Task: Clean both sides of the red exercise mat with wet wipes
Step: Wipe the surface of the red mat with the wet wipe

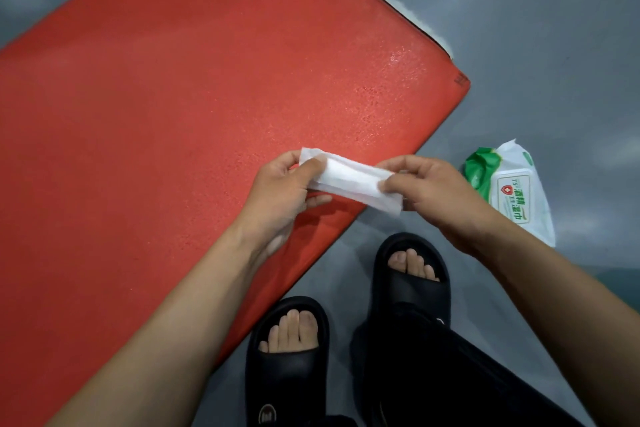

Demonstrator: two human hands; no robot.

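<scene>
Both hands are busy with one folded wet wipe [351,182], held up in the air over the near right edge of the mat: the left hand [280,192] pinches its left end between thumb and curled fingers, and the right hand [433,189] pinches the right end the same way, so the wipe stretches between them as a narrow white strip, not yet opened out. The red exercise mat [194,121] lies flat on the grey floor [554,45], directly below and ahead of the hands, its long axis running from the near left away to the far right. Most of its surface spreads to the left and forward, so the left hand sits over it while the right hand hangs just past its near edge, above bare floor. I would guess the wipe needs unfolding and then goes straight down. A small dark mark sits at the mat's right corner, too small to read. Near the right hand, on the floor, lies the wipe packet [512,191], white and green, its label showing a red shield with a cross, "75" and Chinese characters. Black slippers [410,288] stand beside the mat's near edge.
</scene>
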